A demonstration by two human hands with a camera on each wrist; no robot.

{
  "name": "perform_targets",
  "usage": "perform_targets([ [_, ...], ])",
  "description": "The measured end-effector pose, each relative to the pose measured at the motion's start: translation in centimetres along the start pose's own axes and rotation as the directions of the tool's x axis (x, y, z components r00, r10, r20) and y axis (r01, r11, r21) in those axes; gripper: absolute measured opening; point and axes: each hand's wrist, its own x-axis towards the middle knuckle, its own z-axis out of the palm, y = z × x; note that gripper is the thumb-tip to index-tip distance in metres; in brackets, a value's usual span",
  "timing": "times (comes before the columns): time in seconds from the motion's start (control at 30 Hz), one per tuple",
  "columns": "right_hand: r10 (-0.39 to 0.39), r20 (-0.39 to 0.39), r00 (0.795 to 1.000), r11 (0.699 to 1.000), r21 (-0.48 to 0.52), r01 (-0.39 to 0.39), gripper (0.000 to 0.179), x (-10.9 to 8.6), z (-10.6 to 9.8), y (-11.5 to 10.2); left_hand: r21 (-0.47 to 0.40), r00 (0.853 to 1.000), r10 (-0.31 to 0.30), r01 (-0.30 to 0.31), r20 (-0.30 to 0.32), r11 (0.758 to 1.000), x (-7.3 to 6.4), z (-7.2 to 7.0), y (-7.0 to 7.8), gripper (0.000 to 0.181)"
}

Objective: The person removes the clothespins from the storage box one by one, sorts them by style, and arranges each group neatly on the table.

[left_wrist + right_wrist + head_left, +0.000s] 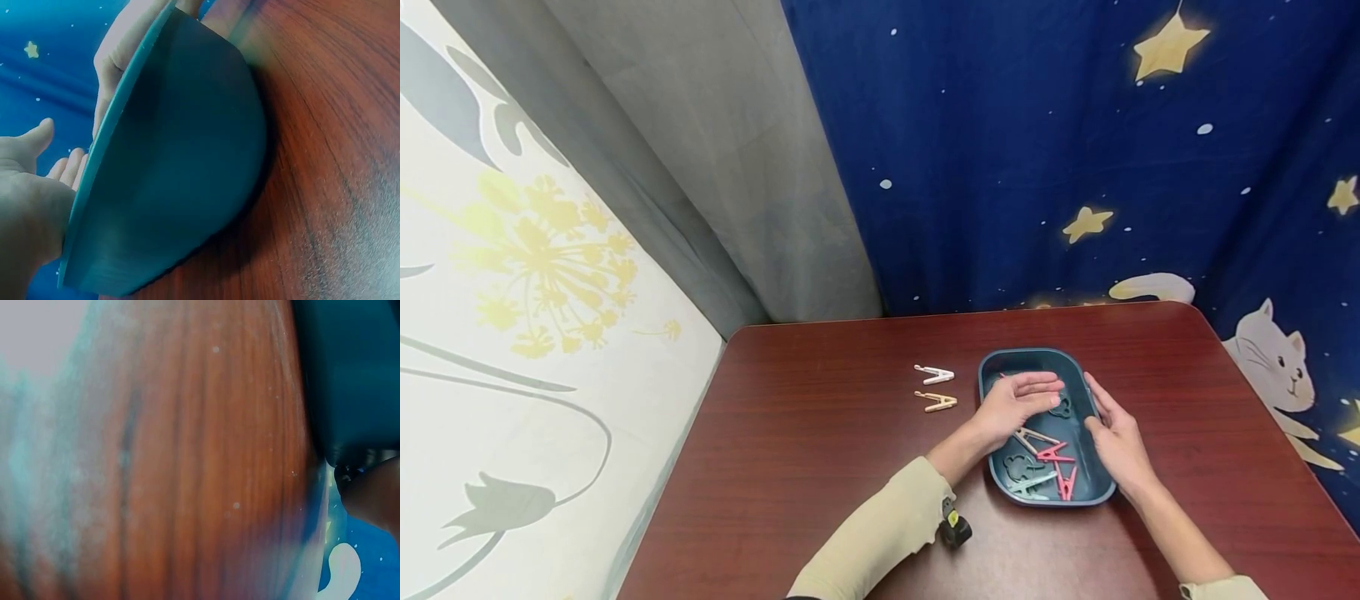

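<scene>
A dark blue plastic bin (1030,353) stands on the table, holding several clothespins. Among them are pink clothespins (1066,483), a beige clothespin (1024,440) and pale blue ones (1034,482). My left hand (1011,408) hovers over the bin's left side, fingers extended to the right, with nothing seen in it. It covers part of the bin's contents. At the right rim, my right hand (1120,442) grips the bin, thumb on the inner side and fingers outside. The left wrist view shows the bin's outer wall (181,156) beside the left hand (31,194).
Left of the bin, a white clothespin (935,375) and a yellow clothespin (937,402) lie apart on the brown table (820,433). A blue starry curtain (1000,167) hangs behind the table's far edge. Dark outline shapes (1022,468) show on the bin's bottom.
</scene>
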Motion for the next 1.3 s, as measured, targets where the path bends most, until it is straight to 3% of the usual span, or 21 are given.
perform_targets([
  [0.13, -0.002, 0.0, 1.0, 1.0, -0.002, 0.002, 0.063, 0.0, 0.0, 0.1, 0.094, 0.998, -0.045, 0.039, 0.054, 0.995, 0.0, 0.0, -0.1, 0.045],
  [0.3, 0.005, 0.01, 1.0, 1.0, -0.013, -0.005, 0.063, 0.0, -0.1, 0.1, 0.191, 0.993, -0.1, 0.086, 0.065, 0.978, 0.1, 0.2, -0.1, 0.041],
  [0.47, 0.018, 0.022, 1.0, 1.0, -0.007, -0.018, 0.065, 0.0, -0.2, 0.1, 0.297, 0.985, -0.161, 0.135, 0.063, 0.945, 0.1, 0.5, 0.1, 0.04],
  [0.67, 0.025, 0.022, 0.999, 1.0, -0.014, -0.025, 0.066, 0.0, -0.3, 0.1, 0.35, 0.974, -0.218, 0.185, 0.059, 0.918, 0.2, 0.5, 0.2, 0.042],
  [0.9, 0.005, 0.014, 1.0, 1.0, -0.017, -0.005, 0.066, 0.0, -0.2, 0.1, 0.489, 0.968, -0.246, 0.193, 0.045, 0.85, 0.3, 0.8, -0.3, 0.041],
  [1.07, -0.005, 0.014, 1.0, 1.0, -0.014, 0.006, 0.066, 0.0, -0.2, 0.0, 0.546, 0.97, -0.237, 0.172, 0.051, 0.82, 0.4, 0.9, -0.5, 0.04],
  [1.13, -0.005, 0.016, 1.0, 1.0, -0.013, 0.005, 0.066, 0.0, -0.2, 0.0, 0.602, 0.973, -0.225, 0.146, 0.058, 0.785, 0.4, 1.0, -0.5, 0.039],
  [1.2, -0.006, 0.017, 1.0, 1.0, -0.011, 0.006, 0.066, 0.0, -0.2, 0.0, 0.67, 0.977, -0.208, 0.119, 0.054, 0.733, 0.3, 1.0, -0.5, 0.037],
  [1.3, -0.008, 0.016, 1.0, 1.0, -0.01, 0.008, 0.066, 0.0, -0.2, 0.0, 0.771, 0.984, -0.174, 0.083, 0.037, 0.631, 0.0, 1.2, -0.4, 0.035],
])
